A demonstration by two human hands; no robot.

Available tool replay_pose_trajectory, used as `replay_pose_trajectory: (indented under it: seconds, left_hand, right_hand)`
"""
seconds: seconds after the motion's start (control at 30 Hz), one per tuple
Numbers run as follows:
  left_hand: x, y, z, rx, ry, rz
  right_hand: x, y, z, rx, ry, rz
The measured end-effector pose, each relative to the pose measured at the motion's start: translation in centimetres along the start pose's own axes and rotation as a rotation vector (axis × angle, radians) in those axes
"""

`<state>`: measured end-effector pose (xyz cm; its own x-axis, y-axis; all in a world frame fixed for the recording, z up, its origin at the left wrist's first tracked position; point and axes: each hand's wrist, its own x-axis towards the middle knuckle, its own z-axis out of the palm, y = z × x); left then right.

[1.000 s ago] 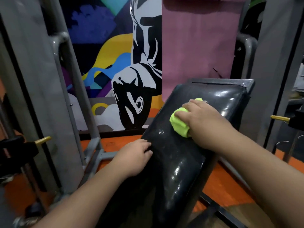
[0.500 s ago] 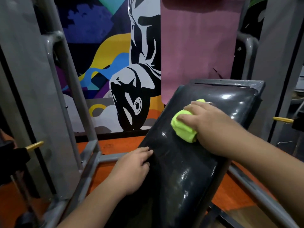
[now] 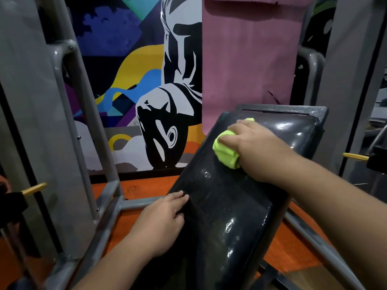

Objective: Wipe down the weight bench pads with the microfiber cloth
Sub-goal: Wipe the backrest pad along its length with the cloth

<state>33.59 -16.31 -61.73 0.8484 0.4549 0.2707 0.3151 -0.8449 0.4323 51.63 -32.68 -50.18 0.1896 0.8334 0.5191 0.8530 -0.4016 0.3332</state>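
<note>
The right hand (image 3: 257, 147) is gripping a bunched lime-green cloth (image 3: 226, 152), its grip clamped round the wad, and is pressing it onto the upper part of the black padded surface (image 3: 226, 206). The cloth is sitting near the pad's left edge, a little below its top end, with most of it poking out to the left of the fingers. The pad is sloping up and away, glossy with bright reflections. The left hand (image 3: 161, 225) is resting on the pad's left edge lower down, its grip apart, fingers lying straight and touching the vinyl. A grey metal frame (image 3: 109, 206) is standing to the left over an orange floor (image 3: 146, 185). Behind, a colourful mural (image 3: 134, 80) and a hanging pink mat (image 3: 247, 59) are covering the wall.
</note>
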Motion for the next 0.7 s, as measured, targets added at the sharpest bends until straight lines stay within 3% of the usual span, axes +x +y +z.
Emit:
replay_pose_trajectory:
  seconds: [0.07,0.2,0.37,0.5,0.6,0.7]
  left_hand:
    - [-0.1,0.1,-0.1,-0.015,-0.005,0.016]
    - [-0.1,-0.2,0.2,-0.026,0.014,0.012]
    - [0.2,-0.7,0.4,-0.026,0.008,0.037]
    - [0.2,-0.9,0.7,-0.026,0.031,0.037]
    - [0.2,-1.0,0.8,-0.019,0.039,0.032]
    - [0.0,-0.6,0.7,-0.011,0.037,0.053]
  right_hand:
    - [-1.2,0.4,0.3,0.054,-0.005,-0.042]
    - [0.3,1.4,-0.4,0.065,0.011,0.059]
    - [0.1,0.9,1.1,0.066,-0.01,-0.141]
    - [1.0,2.2,0.0,0.134,-0.019,0.01]
    - [1.8,1.3,0.7,0.04,0.003,-0.092]
    - [0.7,3.0,0.0,0.184,-0.077,-0.052]
